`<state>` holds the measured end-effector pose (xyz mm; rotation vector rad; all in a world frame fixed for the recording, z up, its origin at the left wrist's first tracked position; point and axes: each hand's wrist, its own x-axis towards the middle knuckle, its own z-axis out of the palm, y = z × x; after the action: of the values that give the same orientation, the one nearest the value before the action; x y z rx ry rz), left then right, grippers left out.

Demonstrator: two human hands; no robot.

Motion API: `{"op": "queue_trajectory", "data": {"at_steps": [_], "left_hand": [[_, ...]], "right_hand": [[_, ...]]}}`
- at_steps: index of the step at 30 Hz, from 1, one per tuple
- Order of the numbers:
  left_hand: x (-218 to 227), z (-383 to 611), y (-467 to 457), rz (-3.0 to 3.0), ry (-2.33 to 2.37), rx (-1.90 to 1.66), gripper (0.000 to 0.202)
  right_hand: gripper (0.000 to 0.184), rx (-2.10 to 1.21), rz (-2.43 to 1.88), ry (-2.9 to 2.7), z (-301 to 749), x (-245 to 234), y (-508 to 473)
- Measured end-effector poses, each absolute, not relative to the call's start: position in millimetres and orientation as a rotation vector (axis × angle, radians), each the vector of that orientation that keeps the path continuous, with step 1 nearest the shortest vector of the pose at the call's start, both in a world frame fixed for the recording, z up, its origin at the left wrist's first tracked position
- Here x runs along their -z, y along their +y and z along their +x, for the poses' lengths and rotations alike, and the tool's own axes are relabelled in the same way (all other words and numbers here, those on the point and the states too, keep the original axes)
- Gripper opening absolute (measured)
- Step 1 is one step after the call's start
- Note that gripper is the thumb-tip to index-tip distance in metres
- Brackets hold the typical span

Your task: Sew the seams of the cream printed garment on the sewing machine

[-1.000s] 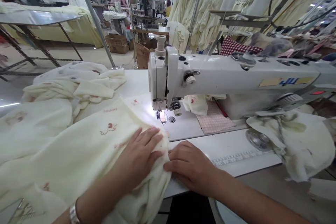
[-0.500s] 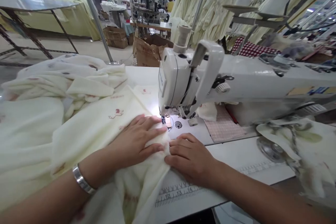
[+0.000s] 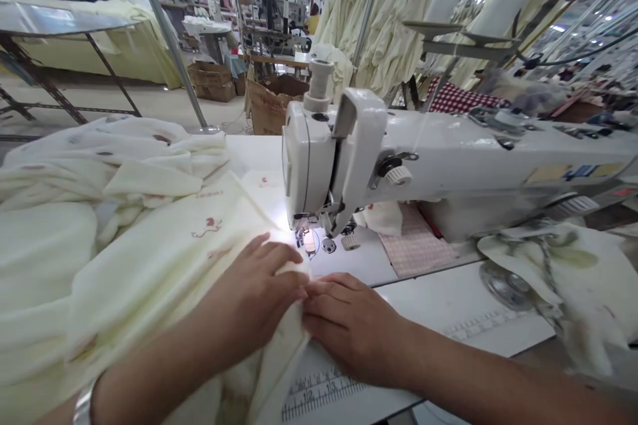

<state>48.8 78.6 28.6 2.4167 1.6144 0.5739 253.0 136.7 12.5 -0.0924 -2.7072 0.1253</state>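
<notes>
A cream printed cloth [image 3: 164,259] lies across the white sewing table [image 3: 428,292], its edge just in front of the presser foot [image 3: 310,242] of a white sewing machine [image 3: 448,153]. My left hand [image 3: 252,295] rests flat on the cloth, fingers stretched toward the needle. My right hand [image 3: 349,322] lies beside it, fingers bent and pressed on the cloth's edge where the two hands meet. A metal bracelet [image 3: 82,405] sits on my left wrist.
More cream cloth is heaped at the left [image 3: 114,159]. A pink checked piece [image 3: 416,246] lies under the machine arm, a printed rag [image 3: 563,279] at the right. A ruler strip [image 3: 319,392] marks the table's front. Hanging cream garments [image 3: 399,13] and cardboard boxes [image 3: 269,106] stand behind.
The view shifted slightly. Both hands drew a little back from the presser foot and closer together on the cloth's edge.
</notes>
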Motion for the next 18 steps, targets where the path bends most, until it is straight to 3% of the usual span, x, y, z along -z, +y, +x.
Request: {"op": "queue_trajectory", "data": {"at_steps": [18], "left_hand": [[-15,37,89,2.534,1.474,-0.605,0.030]], "right_hand": [[0.016,-0.033,-0.107,-2.761,246,-10,154]]}}
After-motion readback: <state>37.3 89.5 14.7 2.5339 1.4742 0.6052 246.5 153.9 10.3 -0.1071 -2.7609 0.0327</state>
